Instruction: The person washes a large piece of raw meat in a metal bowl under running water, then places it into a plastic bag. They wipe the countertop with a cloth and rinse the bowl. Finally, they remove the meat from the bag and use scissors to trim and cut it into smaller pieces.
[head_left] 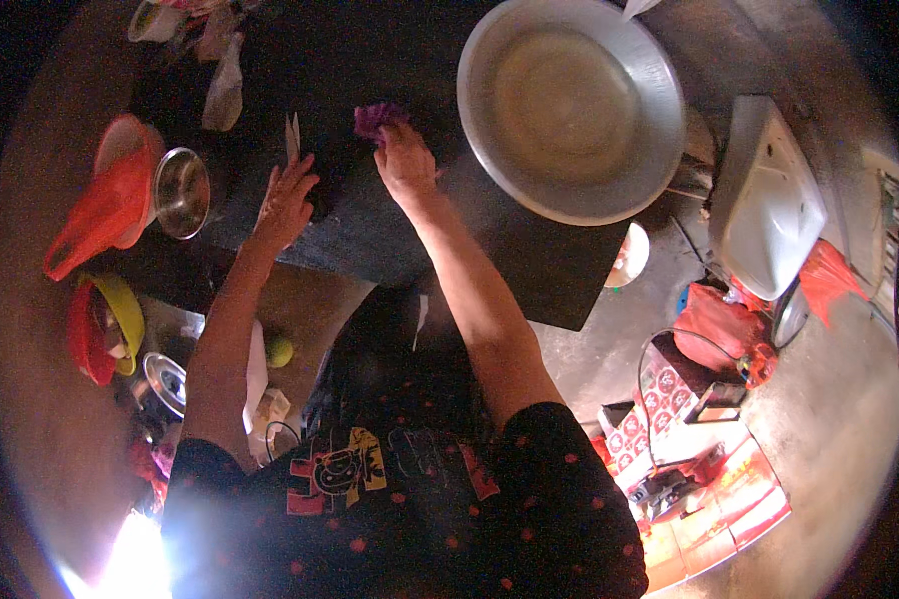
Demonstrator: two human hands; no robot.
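My right hand (406,161) grips a crumpled purple cloth (377,120) against the dark tabletop (344,239). To its left, my left hand (286,201) is over the same surface with its fingers partly spread. A pair of scissors (293,136) shows its pointed blades just beyond those fingers. The handles are hidden or lost in shadow, so whether the left hand holds the scissors or only rests over them is unclear.
A large metal basin (569,112) stands at the table's right. At the left are a glass bowl (182,193) and a red plastic bag (105,210). A white sink (775,202), a red bag (712,329) and cartons (719,517) are on the right-hand floor.
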